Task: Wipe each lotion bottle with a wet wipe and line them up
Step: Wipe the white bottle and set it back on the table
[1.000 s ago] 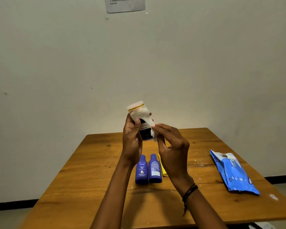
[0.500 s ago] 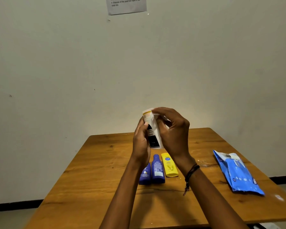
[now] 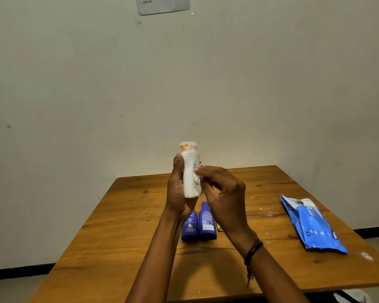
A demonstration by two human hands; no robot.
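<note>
I hold a white lotion bottle (image 3: 190, 171) with a yellow band near its cap upright in the air above the table. My left hand (image 3: 178, 189) grips it from the left side. My right hand (image 3: 222, 197) presses a small white wet wipe (image 3: 197, 178) against the bottle's right side. On the table below lie two dark blue lotion bottles (image 3: 199, 226) side by side. A yellow bottle (image 3: 218, 228) beside them is almost wholly hidden behind my right wrist.
The wooden table (image 3: 123, 226) stands against a pale wall. A blue wet-wipe pack (image 3: 311, 226) lies at the table's right side. A paper notice (image 3: 162, 4) hangs high on the wall. A small white scrap (image 3: 366, 255) lies near the right front edge.
My right hand slid the wipe from the bottle's cap down to its lower body. The bottle turned, so its dark label faces away. The yellow bottle went behind my right wrist.
</note>
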